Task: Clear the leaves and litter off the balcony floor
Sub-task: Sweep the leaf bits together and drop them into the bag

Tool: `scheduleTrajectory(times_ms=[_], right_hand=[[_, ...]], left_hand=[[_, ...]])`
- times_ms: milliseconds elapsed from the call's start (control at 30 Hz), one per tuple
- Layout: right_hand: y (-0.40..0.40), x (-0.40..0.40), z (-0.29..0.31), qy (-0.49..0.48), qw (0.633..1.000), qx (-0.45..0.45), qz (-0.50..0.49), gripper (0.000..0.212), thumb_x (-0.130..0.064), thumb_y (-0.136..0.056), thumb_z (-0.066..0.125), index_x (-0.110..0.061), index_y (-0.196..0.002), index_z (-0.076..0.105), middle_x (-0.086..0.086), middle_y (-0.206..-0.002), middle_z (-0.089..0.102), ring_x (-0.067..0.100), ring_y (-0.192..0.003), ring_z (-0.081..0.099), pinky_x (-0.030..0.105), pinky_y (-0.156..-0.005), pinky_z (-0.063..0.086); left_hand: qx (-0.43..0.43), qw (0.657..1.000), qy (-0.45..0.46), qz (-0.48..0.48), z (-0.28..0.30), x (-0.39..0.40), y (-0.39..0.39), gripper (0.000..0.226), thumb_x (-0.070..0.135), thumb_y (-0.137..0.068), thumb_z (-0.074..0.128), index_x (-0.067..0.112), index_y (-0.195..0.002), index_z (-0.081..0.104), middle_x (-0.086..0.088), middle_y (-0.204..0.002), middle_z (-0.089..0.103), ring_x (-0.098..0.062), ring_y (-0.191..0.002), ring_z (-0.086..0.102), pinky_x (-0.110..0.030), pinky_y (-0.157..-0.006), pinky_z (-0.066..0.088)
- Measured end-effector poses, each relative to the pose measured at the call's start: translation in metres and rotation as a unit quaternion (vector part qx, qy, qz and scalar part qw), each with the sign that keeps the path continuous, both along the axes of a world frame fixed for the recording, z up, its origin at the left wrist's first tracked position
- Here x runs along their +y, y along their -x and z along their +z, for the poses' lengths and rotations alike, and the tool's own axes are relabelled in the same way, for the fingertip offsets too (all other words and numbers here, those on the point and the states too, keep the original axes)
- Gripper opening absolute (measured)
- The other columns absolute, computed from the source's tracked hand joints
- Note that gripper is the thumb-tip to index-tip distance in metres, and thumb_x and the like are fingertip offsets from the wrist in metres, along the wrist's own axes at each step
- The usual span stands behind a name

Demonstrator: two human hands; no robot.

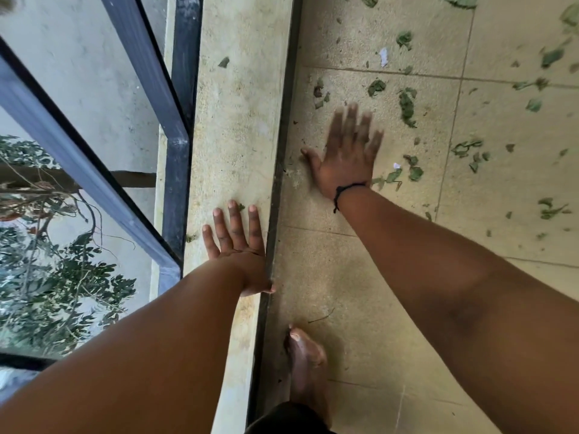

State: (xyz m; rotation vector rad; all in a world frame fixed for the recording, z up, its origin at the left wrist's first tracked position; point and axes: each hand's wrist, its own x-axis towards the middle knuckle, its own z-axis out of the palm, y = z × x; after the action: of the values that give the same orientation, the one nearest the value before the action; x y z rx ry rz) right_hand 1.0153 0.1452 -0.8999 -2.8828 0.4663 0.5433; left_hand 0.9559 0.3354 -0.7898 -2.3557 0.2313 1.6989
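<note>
We put our right hand (346, 158) flat on the balcony floor (360, 277), fingers spread and straight, holding nothing. It looks blurry, so we think it is sweeping. Our left hand (239, 245) lies flat on the raised ledge (238, 120) by the railing (181, 170), fingers straight too, and we think it props us up. The two hands are apart, with the dark edge of the ledge between them.

To sweep well, we should keep the palm low and push the bits into one pile, not flick them around. We should lean on the left hand so we do not tip.

The green leaves (407, 104) lie just past our right fingertips and off to the right side. Small white paper scraps (383, 57) sit farther away. One tiny leaf (223, 62) sits on the ledge, well ahead of our left hand. Our bare foot (308, 364) stands near the ledge.
</note>
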Motion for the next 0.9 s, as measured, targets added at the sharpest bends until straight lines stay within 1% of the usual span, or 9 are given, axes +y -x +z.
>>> scheduleTrajectory(times_ms=[100, 233, 333, 467, 567, 667, 767, 833, 900], right_hand=[[-0.034, -0.002, -0.008, 0.022, 0.992, 0.017, 0.122, 0.079, -0.065, -0.097, 0.012, -0.016, -0.155, -0.01, 0.01, -0.163, -0.016, 0.035, -0.148, -0.016, 0.056, -0.116, -0.012], [-0.042, -0.017, -0.015, 0.024, 0.991, 0.047, 0.121, 0.083, -0.071, -0.093, 0.005, -0.019, -0.155, -0.013, 0.006, -0.163, -0.016, 0.034, -0.149, -0.015, 0.059, -0.117, -0.01], [-0.015, -0.035, -0.017, 0.009, 0.998, 0.054, -0.008, 0.097, -0.081, -0.086, 0.002, -0.014, -0.154, -0.014, 0.008, -0.163, -0.016, 0.033, -0.149, -0.013, 0.054, -0.113, -0.016], [0.05, -0.051, -0.019, 0.003, 0.981, 0.046, -0.19, 0.099, -0.08, -0.087, 0.006, -0.008, -0.156, -0.005, 0.014, -0.163, -0.006, 0.034, -0.15, -0.005, 0.055, -0.119, -0.004], [0.097, -0.056, -0.021, 0.012, 0.966, 0.03, -0.257, 0.093, -0.072, -0.092, 0.015, -0.006, -0.155, -0.001, 0.015, -0.163, -0.002, 0.034, -0.15, -0.003, 0.055, -0.119, 0.002], [0.125, -0.063, -0.024, 0.026, 0.952, 0.031, -0.303, 0.09, -0.067, -0.095, 0.019, -0.003, -0.155, 0.0, 0.017, -0.163, -0.001, 0.035, -0.15, 0.0, 0.053, -0.119, 0.001], [0.14, -0.066, -0.02, 0.042, 0.931, 0.025, -0.362, 0.094, -0.068, -0.095, 0.021, 0.004, -0.152, 0.001, 0.024, -0.161, -0.002, 0.04, -0.149, -0.001, 0.052, -0.119, -0.002], [0.147, -0.056, -0.015, 0.033, 0.95, 0.019, -0.309, 0.093, -0.064, -0.096, 0.025, 0.007, -0.151, 0.004, 0.03, -0.159, 0.002, 0.044, -0.147, 0.002, 0.051, -0.118, -0.004], [0.154, -0.037, -0.012, 0.01, 0.987, 0.018, -0.157, 0.09, -0.062, -0.095, 0.024, 0.007, -0.151, 0.01, 0.031, -0.158, 0.008, 0.046, -0.146, 0.007, 0.05, -0.117, -0.006]], left_hand=[[-0.005, 1.0, -0.004, 0.001, -0.002, 0.001, 0.0, 0.14, 0.061, -0.083, 0.066, 0.012, -0.11, -0.062, -0.021, -0.109, -0.07, -0.045, -0.112, -0.057, -0.064, -0.109, -0.023], [-0.002, 1.0, -0.008, 0.001, -0.002, 0.002, -0.001, 0.142, 0.059, -0.082, 0.068, 0.012, -0.109, -0.063, -0.02, -0.103, -0.073, -0.044, -0.108, -0.059, -0.062, -0.102, -0.029], [0.001, 1.0, -0.013, 0.004, -0.001, 0.003, -0.001, 0.141, 0.059, -0.082, 0.068, 0.012, -0.107, -0.063, -0.02, -0.1, -0.073, -0.044, -0.106, -0.06, -0.062, -0.101, -0.029], [0.002, 1.0, -0.015, 0.009, 0.001, 0.003, -0.002, 0.14, 0.059, -0.083, 0.067, 0.012, -0.109, -0.062, -0.02, -0.1, -0.073, -0.044, -0.106, -0.059, -0.062, -0.102, -0.029], [0.001, 1.0, -0.013, 0.011, 0.001, 0.004, -0.002, 0.14, 0.061, -0.083, 0.065, 0.012, -0.109, -0.063, -0.02, -0.103, -0.073, -0.045, -0.109, -0.059, -0.063, -0.104, -0.028], [0.001, 1.0, -0.013, 0.015, 0.002, 0.002, -0.003, 0.139, 0.061, -0.084, 0.065, 0.012, -0.112, -0.062, -0.021, -0.107, -0.071, -0.046, -0.115, -0.056, -0.064, -0.109, -0.023], [0.001, 1.0, -0.018, 0.017, 0.004, -0.001, -0.002, 0.137, 0.062, -0.084, 0.063, 0.01, -0.117, -0.059, -0.023, -0.113, -0.068, -0.047, -0.118, -0.054, -0.064, -0.111, -0.02], [0.002, 1.0, -0.017, 0.016, 0.005, -0.002, -0.003, 0.137, 0.063, -0.084, 0.062, 0.01, -0.115, -0.06, -0.023, -0.113, -0.067, -0.046, -0.116, -0.054, -0.064, -0.111, -0.019], [0.004, 1.0, -0.015, 0.017, 0.006, -0.003, -0.004, 0.138, 0.063, -0.083, 0.063, 0.01, -0.112, -0.061, -0.022, -0.11, -0.068, -0.045, -0.114, -0.055, -0.064, -0.111, -0.018]])
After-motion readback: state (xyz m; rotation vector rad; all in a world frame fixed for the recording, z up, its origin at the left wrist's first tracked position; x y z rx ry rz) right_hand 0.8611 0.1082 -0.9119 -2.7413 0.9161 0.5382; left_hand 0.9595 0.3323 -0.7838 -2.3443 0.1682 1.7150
